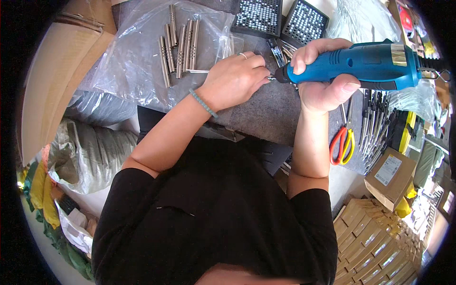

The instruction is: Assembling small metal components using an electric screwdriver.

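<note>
My right hand [315, 96] is wrapped round a blue electric screwdriver [370, 62], which lies level with its dark nose pointing left. At that nose my left hand [237, 78] is closed, back of the hand up, with fingertips pinched on a thin silver metal rod [198, 71]. One end of the rod sticks out to the left below the wrist side; the rest is hidden in the fingers. A small metal piece shows between fingertips and nose, too small to name. Left of my left hand, several perforated steel tubes [181, 51] lie on clear plastic sheeting [126, 61].
Two black trays [256, 32] of small silver parts stand at the back. Red-and-yellow-handled scissors [343, 142] and a bundle of thin metal rods [375, 123] lie to the right on the grey worktop [256, 118]. Cardboard boxes [390, 178] flank the table, beside a woven sack [90, 154].
</note>
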`<state>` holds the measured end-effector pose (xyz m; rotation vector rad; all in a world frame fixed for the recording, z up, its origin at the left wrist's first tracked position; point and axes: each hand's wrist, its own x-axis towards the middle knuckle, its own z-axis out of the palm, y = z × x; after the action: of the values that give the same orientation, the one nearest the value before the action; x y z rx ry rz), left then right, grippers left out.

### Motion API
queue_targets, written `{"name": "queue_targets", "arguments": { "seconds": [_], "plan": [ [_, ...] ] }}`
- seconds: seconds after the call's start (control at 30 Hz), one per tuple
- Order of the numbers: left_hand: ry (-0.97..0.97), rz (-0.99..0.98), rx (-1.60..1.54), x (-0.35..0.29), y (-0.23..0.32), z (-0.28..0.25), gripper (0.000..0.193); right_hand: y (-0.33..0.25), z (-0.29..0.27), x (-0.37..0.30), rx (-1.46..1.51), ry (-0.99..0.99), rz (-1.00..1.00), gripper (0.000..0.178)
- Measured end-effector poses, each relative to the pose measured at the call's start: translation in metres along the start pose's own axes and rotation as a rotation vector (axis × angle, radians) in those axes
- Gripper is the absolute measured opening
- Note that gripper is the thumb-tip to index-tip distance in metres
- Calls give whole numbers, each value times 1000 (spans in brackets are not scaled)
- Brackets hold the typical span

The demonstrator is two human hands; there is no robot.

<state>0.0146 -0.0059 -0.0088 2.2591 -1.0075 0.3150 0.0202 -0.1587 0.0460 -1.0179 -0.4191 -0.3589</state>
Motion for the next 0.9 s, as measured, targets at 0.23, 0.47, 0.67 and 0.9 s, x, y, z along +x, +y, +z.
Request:
{"name": "queue_targets", "arguments": {
  "seconds": [0.23,0.47,0.67,0.9],
  "plan": [
    [26,1,7,0,0,4,11,0,3,-1,22,-77,19,62],
    [34,0,1,0,1,3,11,-6,1,-2,-238,-112,118,72],
    [12,4,50,0,5,-4,11,-15,8,28,-194,-97,29,57],
    [133,123,98,-12,35,-34,16,-49,25,94,-576,51,-143,32]
  ]
}}
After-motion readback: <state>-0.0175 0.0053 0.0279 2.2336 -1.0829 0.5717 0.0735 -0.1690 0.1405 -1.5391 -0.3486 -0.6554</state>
